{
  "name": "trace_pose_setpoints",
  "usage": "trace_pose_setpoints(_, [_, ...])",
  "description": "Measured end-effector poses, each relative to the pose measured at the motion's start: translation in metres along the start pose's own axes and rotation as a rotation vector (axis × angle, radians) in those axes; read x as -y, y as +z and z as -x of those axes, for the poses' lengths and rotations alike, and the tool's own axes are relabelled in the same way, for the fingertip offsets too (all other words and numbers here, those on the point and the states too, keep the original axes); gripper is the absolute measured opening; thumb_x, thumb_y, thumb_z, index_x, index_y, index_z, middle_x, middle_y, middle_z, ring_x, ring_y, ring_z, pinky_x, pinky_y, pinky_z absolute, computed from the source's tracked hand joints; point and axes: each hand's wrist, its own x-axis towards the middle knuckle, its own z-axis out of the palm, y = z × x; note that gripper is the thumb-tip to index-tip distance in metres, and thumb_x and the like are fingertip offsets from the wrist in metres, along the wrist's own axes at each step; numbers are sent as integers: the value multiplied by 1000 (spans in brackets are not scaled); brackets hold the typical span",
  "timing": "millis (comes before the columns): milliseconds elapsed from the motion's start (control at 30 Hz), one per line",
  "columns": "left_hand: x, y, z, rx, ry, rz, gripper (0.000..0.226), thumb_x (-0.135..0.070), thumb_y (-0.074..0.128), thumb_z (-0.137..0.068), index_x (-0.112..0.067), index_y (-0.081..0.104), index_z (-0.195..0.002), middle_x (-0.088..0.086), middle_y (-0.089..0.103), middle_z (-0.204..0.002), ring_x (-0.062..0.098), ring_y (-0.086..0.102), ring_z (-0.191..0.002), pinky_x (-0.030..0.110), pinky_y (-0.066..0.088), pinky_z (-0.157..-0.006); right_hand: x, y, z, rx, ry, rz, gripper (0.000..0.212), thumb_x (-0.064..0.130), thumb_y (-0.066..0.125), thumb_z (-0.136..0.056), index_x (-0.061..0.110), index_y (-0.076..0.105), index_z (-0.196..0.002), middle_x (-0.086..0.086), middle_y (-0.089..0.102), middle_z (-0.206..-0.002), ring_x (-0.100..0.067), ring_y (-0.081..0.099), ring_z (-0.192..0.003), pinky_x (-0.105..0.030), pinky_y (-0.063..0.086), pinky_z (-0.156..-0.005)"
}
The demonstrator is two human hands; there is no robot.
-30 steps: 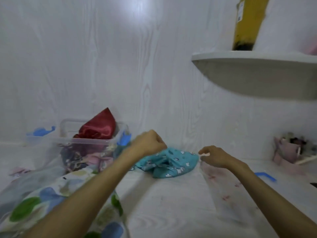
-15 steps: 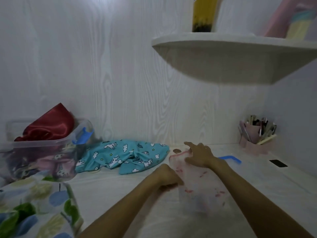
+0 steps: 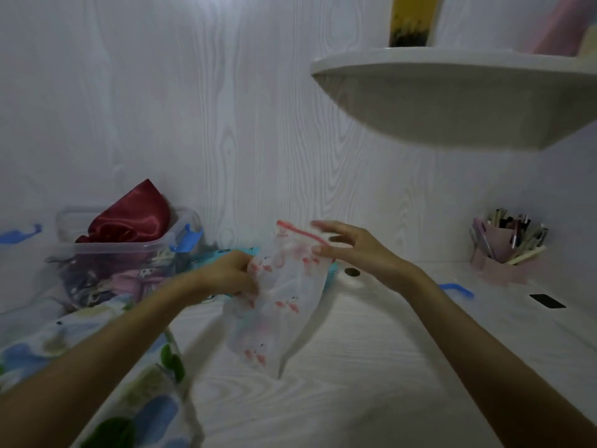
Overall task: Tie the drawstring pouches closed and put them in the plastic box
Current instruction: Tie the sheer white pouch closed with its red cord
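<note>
Head view: no writing can be read; a small dark mark on the teal pouch [image 3: 226,252] is too blurred to make out. The left hand [image 3: 226,274] has its fingers curled, pinching the left edge of a sheer white pouch [image 3: 274,302] printed with small red figures. The right hand [image 3: 352,250] is beside the pouch's top right corner, fingers [image 3: 323,226] straight and spread, the thumb touching the cloth just under its red drawstring hem [image 3: 300,232]. The pouch hangs limp and open-mouthed, lifted above the white worktop [image 3: 371,367], its lower end drooping toward it. Behind it lies the teal pouch, mostly hidden. At the left stands the clear plastic box [image 3: 129,250] with blue clips, holding a dark red satin pouch [image 3: 135,218] that pokes above the rim, with other patterned cloth underneath.
</note>
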Motion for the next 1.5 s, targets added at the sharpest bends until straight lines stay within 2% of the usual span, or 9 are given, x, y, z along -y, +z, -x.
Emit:
trace_pose_setpoints(100, [14,6,8,-165,91,187,30,11,60,-78,-17,67,-84,2,70,-90,18,66,-86,27,58,-72,-3,17,-6,26,265,-305,96,45,76,-68,21,27,-147,0,41,-144,-20,48,-126,-33,45,-93])
trace_pose_setpoints(233, [14,8,3,-368,178,337,13,6,61,-83,-1,66,-93,15,70,-97,30,67,-94,29,56,-78,8,26,-10,91,154,-502,42,36,69,-80,16,65,-117,1,70,-113,-16,65,-105,-33,50,-95])
trace_pose_setpoints(467, [-24,-16,5,-286,283,633,34,-22,69,-81,-24,64,-115,-6,72,-107,11,67,-101,28,51,-88,39,34,-34,-298,-209,-444,15,11,70,-81,20,69,-94,1,72,-93,-11,68,-87,-19,55,-73])
trace_pose_setpoints(833, [-31,-19,-39,-1023,592,370,24,-19,78,-75,-31,60,-64,-8,73,-79,8,68,-78,30,56,-71,26,63,-73,-716,-553,-146,13,7,69,-82,19,72,-85,13,72,-85,-2,66,-86,-19,53,-81])
trace_pose_setpoints(967, [7,-6,-41,-1009,210,7,15,-37,73,-73,-31,60,-68,-11,69,-73,12,66,-69,34,52,-60,-4,69,-71,-360,-202,17,13,24,78,-74,24,68,-82,16,68,-84,-1,62,-83,-25,52,-75])
trace_pose_setpoints(1100, [16,-8,-14,-844,219,-236,24,-41,74,-72,-31,67,-92,-14,68,-91,8,61,-83,20,42,-61,-9,74,-52,-205,-88,-20,20,33,76,-75,19,69,-87,13,67,-89,1,61,-82,-7,45,-64])
trace_pose_setpoints(1233, [20,-11,19,-583,214,-112,60,-62,72,-64,-33,63,-116,-22,57,-109,2,54,-100,21,48,-84,-1,73,-30,-311,-65,-150,17,30,67,-84,16,75,-91,8,71,-84,0,65,-73,-2,43,-57])
trace_pose_setpoints(1333, [25,-10,35,-591,243,89,40,-42,70,-79,-23,68,-114,-12,64,-110,4,59,-102,27,48,-94,8,72,-10,-226,-8,-402,19,32,57,-91,24,74,-89,6,75,-88,-7,70,-83,-12,52,-71])
trace_pose_setpoints(1500, [33,-7,52,-687,166,123,20,-24,75,-78,-18,73,-98,-8,68,-91,-9,58,-74,7,47,-63,13,58,13,-204,8,-775,28,27,48,-96,9,70,-91,-5,72,-97,-15,68,-95,-27,51,-89])
